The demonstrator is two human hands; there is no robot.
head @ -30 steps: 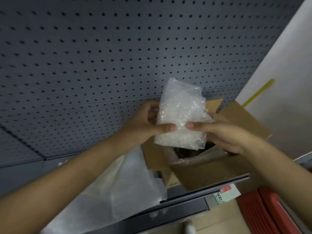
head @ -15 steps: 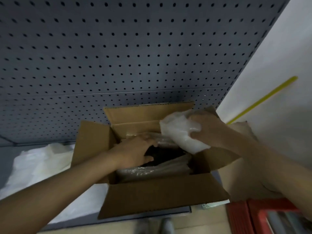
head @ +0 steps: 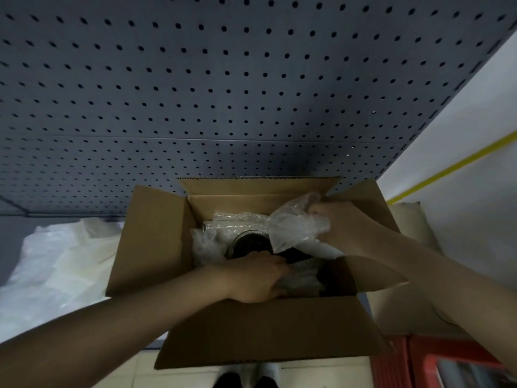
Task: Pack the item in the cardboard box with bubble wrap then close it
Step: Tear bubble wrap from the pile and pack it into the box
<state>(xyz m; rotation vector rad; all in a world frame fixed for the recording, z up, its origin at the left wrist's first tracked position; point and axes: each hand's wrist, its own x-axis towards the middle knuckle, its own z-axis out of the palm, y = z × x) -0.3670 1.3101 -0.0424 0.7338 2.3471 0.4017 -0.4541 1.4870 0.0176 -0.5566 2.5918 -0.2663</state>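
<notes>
Dark round item, perhaps a lidded jar, deep inside open cardboard box, bubble wrap at its 2 o'clock clutched by right hand, left hand at 6 o'clock, curled fingers pressing wrap, grey pegboard behind at 12.

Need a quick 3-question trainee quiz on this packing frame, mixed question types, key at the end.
1. True or false: all the flaps of the cardboard box are folded shut.
2. Which hand grips the wad of bubble wrap? A) left hand B) right hand C) neither
3. Fill in: the dark item lies ___ the box.

Key: 1 false, the flaps stand open. 2 B, it holds the wad over the box's right side while the left hand reaches down among the wrap inside. 3 inside, with bubble wrap around it.
</notes>
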